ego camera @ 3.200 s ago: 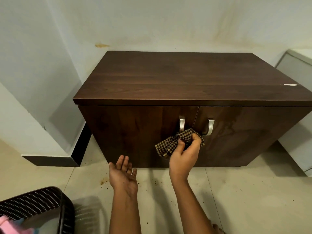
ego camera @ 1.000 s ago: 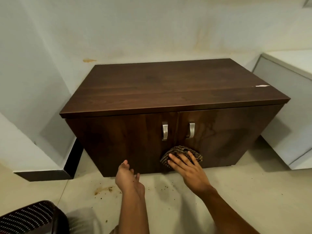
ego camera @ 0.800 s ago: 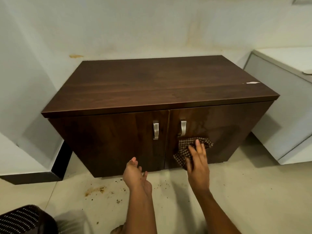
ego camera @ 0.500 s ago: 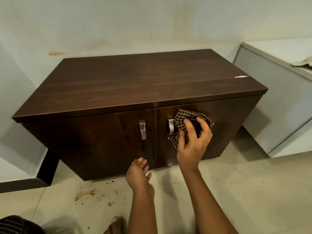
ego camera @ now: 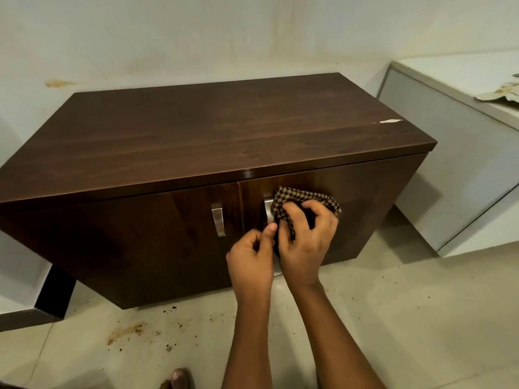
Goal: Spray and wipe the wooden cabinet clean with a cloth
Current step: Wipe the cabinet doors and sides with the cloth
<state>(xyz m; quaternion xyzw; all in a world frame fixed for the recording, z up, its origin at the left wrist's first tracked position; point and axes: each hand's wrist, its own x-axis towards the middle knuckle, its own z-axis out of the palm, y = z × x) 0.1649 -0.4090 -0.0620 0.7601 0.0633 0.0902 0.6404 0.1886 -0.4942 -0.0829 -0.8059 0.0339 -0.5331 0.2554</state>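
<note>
So we've got the cabinet [ego camera: 196,141] sitting on the floor [ego camera: 393,318] against the wall [ego camera: 196,29], with a pale unit [ego camera: 463,164] off to its right. Two doors on the front, and we're working the right door [ego camera: 365,197], just next to its handle [ego camera: 268,209].

The cloth [ego camera: 306,196] is bunched up and pressed flat against that door, up near the top edge. Our right hand [ego camera: 306,242] is on it, fingers [ego camera: 292,217] curled over and gripping the fabric, so the cloth sits directly under and just above those fingers. The left hand [ego camera: 250,256] is right beside it, touching, thumb and forefinger pinching the cloth's lower left edge, looks like we're rebunching it.

Right hand is clearly the wiping one. Most of the unwiped door stretches off to the right of the cloth, with its long axis running sideways, so we'd guess the next stroke goes rightward. No spray bottle anywhere in view.
</note>
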